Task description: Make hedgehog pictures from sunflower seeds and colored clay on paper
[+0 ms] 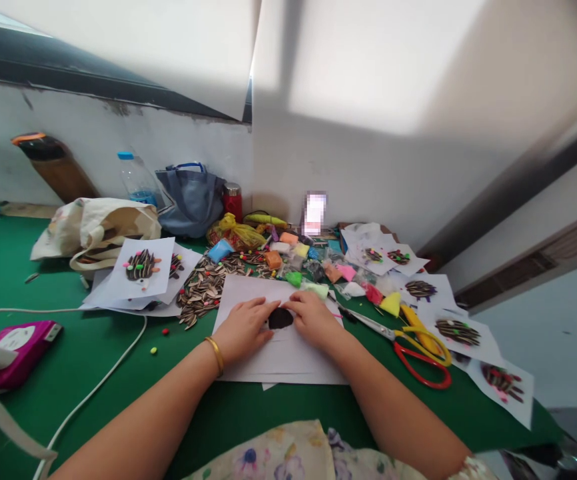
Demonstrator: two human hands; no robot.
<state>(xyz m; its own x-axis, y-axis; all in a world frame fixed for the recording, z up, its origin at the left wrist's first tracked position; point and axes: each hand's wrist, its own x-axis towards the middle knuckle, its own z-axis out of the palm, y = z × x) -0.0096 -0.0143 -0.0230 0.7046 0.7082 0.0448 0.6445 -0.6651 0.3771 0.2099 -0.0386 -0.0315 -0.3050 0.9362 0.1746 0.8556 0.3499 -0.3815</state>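
Observation:
A flat, dark, rounded piece of modelling clay (281,319) lies on a stack of white paper (248,363) in front of me. My left hand (249,325), with a gold bracelet at the wrist, rests on the paper with its fingers closed against the left and upper edge of the clay. From the other side, my right hand (314,319) presses its bent fingers to the right edge. The fingertips of both hands nearly meet above the piece. Sunflower seeds (201,293) are heaped just left of the paper.
Scissors (398,337) with red and yellow handles lie to the right, near several seed-and-clay pictures (457,331). Packets of coloured clay (346,272) are spread behind the paper. More pictures (141,270) are at left, by a cloth bag (103,223) and a white cable (113,370).

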